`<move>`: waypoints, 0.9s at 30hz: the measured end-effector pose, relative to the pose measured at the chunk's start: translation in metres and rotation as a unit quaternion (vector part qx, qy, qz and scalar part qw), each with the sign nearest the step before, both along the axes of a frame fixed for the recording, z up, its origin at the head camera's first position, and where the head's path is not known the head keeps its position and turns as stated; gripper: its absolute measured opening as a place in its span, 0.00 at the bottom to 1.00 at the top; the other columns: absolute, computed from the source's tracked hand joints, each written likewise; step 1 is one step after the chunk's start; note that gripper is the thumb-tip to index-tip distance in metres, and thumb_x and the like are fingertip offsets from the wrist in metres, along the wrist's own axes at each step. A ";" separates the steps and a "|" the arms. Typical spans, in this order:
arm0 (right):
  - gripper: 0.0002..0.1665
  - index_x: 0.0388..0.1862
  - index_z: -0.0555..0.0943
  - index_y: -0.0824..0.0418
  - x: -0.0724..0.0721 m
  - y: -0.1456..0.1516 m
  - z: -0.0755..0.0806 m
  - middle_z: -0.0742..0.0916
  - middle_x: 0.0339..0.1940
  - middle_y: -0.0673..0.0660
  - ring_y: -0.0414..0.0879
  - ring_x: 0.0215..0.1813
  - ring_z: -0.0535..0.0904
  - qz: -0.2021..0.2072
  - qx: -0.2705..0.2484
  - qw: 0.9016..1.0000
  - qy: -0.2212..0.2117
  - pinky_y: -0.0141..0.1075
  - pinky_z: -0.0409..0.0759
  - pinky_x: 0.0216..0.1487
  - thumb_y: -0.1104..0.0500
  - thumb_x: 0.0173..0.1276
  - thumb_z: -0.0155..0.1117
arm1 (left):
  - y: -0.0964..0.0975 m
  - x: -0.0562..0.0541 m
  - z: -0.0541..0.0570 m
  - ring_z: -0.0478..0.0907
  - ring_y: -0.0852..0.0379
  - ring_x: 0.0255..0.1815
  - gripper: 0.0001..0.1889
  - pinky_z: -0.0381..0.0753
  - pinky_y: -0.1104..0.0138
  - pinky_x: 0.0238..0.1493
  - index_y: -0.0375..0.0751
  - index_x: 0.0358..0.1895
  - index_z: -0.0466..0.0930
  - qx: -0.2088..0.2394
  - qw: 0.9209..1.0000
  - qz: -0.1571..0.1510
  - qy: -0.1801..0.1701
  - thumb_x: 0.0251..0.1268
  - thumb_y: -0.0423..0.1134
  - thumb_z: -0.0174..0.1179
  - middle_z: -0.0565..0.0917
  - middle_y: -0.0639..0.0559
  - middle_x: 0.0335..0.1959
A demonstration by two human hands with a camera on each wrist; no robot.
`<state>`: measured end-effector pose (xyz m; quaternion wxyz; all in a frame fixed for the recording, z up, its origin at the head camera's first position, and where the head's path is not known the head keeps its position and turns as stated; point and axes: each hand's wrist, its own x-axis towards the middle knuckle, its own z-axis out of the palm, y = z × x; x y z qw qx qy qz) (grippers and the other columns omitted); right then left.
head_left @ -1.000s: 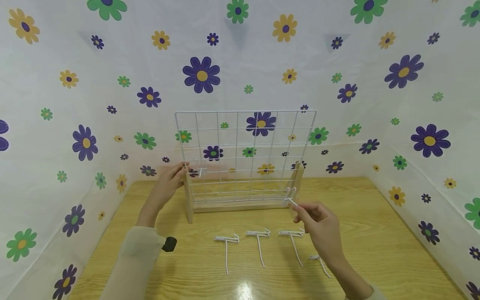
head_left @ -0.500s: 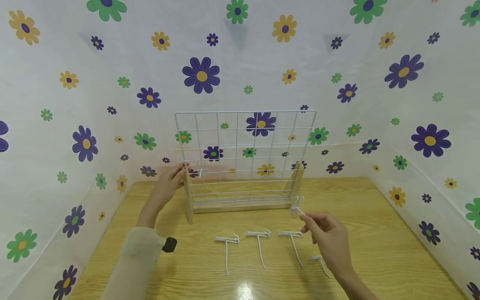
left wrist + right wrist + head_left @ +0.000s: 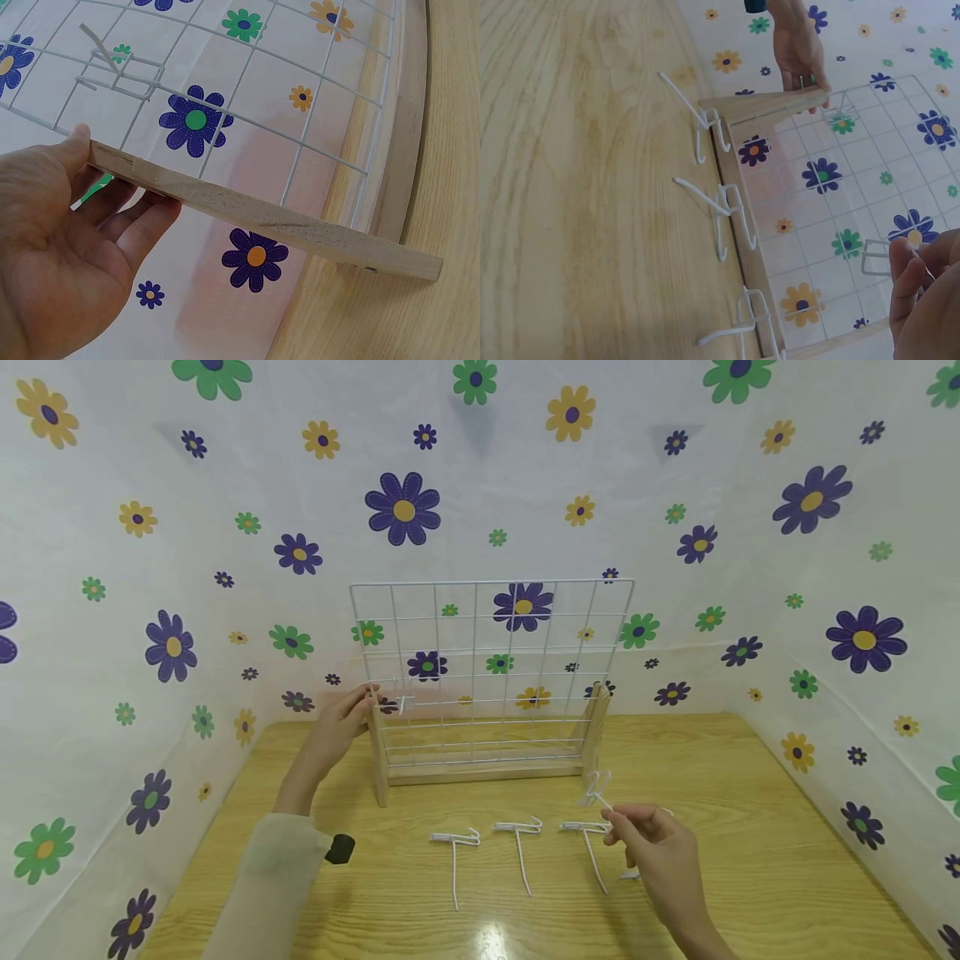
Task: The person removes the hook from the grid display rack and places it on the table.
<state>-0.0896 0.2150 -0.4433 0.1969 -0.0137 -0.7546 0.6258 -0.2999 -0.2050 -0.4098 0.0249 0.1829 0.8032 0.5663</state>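
A white wire grid panel (image 3: 475, 685) stands upright in a wooden stand (image 3: 483, 772). My left hand (image 3: 330, 735) holds the top of the stand's left post (image 3: 240, 208), thumb on one side and fingers on the other. One white wire hook (image 3: 120, 75) hangs on the grid near that post. Between thumb and fingers, my right hand (image 3: 662, 856) pinches another hook (image 3: 597, 789) by its prong. That hook is in the air in front of the right post (image 3: 595, 727), its frame pointing toward the stand; it appears apart from the grid.
Several more white hooks lie on the wooden table before the stand: a left one (image 3: 454, 839), a middle one (image 3: 517, 828), a right one (image 3: 587, 828) and one (image 3: 628, 875) mostly covered by my right hand. Flower-printed sheets (image 3: 480, 468) enclose the table.
My right hand has drawn the pinched hook away from the grid's lower right corner, toward me and slightly right. My left hand stays on the post.
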 end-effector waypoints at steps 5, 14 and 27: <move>0.09 0.45 0.83 0.73 0.004 -0.001 -0.004 0.90 0.31 0.55 0.40 0.25 0.80 0.000 -0.009 1.000 -0.019 0.26 0.79 0.23 0.66 0.73 0.68 | 0.000 0.000 0.001 0.60 0.38 0.79 0.29 0.71 0.50 0.71 0.34 0.81 0.56 -0.001 1.000 0.000 0.001 0.88 0.46 0.42 0.60 0.38 0.81; 0.12 0.45 0.82 0.75 0.008 -0.005 -0.017 0.91 0.34 0.54 0.42 0.29 0.83 0.004 -0.043 0.997 -0.060 0.26 0.78 0.23 0.65 0.73 0.69 | 0.001 0.000 0.002 0.60 0.37 0.79 0.30 0.71 0.50 0.71 0.34 0.81 0.56 -0.002 1.000 -0.001 0.005 0.88 0.47 0.42 0.60 0.36 0.81; 0.11 0.45 0.83 0.74 0.015 -0.014 -0.032 0.91 0.37 0.61 0.43 0.30 0.84 -0.001 -0.073 0.989 -0.131 0.26 0.76 0.22 0.65 0.70 0.71 | 0.001 0.005 0.002 0.60 0.33 0.78 0.31 0.71 0.49 0.71 0.32 0.81 0.55 -0.009 1.000 0.005 0.012 0.88 0.48 0.42 0.58 0.35 0.81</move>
